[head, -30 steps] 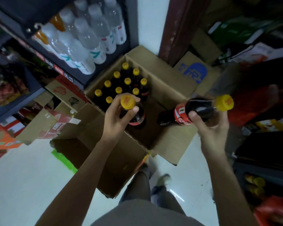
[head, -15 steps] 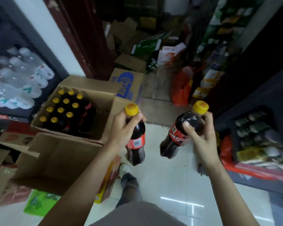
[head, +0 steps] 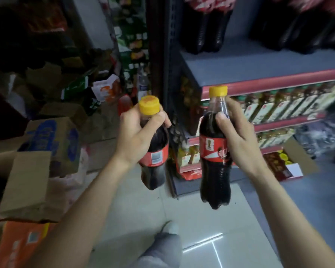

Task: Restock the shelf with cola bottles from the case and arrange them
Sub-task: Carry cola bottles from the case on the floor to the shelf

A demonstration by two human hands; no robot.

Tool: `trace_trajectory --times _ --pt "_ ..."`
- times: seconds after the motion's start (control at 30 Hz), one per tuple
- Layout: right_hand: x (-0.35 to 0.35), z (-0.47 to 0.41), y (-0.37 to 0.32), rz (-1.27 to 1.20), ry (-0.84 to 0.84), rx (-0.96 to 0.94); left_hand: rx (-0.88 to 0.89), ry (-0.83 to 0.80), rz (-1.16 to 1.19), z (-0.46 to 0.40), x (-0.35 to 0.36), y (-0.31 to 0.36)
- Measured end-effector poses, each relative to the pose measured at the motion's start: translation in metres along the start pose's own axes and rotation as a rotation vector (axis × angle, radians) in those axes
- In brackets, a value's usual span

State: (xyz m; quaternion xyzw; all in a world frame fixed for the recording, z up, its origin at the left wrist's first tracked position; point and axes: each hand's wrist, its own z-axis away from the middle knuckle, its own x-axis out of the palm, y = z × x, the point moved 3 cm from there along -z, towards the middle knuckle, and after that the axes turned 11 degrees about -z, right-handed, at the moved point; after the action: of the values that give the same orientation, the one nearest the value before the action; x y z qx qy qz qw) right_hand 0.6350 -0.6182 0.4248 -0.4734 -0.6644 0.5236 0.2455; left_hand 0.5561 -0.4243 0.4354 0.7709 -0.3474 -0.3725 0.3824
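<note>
My left hand [head: 135, 136] grips one cola bottle [head: 155, 165] by its neck, just under the yellow cap. My right hand [head: 238, 140] holds a second cola bottle [head: 215, 167] upright around its shoulder, red label facing me. Both bottles hang in the air in front of a grey shelf [head: 259, 62] with a red front edge. Large cola bottles [head: 207, 26] stand at the back of that shelf, and its front part is bare. The case is out of view.
Lower shelves [head: 278, 111] hold rows of boxed goods. An open carton [head: 290, 165] sits on the floor at the right. Cardboard boxes [head: 46, 144] and an orange box [head: 21, 242] crowd the left. Pale floor tiles [head: 201, 225] lie between, with my foot [head: 168, 229] on them.
My view has swung right from the case to the shelf. Both hands have carried their bottles along, and the right bottle has come from lying sideways to upright.
</note>
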Motion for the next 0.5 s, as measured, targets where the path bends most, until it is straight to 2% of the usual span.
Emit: trace_trajectory --times 0.17,0.33,0.5 --pt "-0.09 -0.036 -0.013 0.003 0.065 -0.087 0.137 -0.036 0.14 -0.054 0.089 0.051" --pt "-0.175 -0.085 -0.02 0.021 0.117 -0.2 0.294 0.164 0.266 -0.104 0.154 0.087" --pt "-0.246 -0.133 -0.027 -0.032 0.105 -0.311 0.464 0.358 0.268 -0.152 0.199 0.128"
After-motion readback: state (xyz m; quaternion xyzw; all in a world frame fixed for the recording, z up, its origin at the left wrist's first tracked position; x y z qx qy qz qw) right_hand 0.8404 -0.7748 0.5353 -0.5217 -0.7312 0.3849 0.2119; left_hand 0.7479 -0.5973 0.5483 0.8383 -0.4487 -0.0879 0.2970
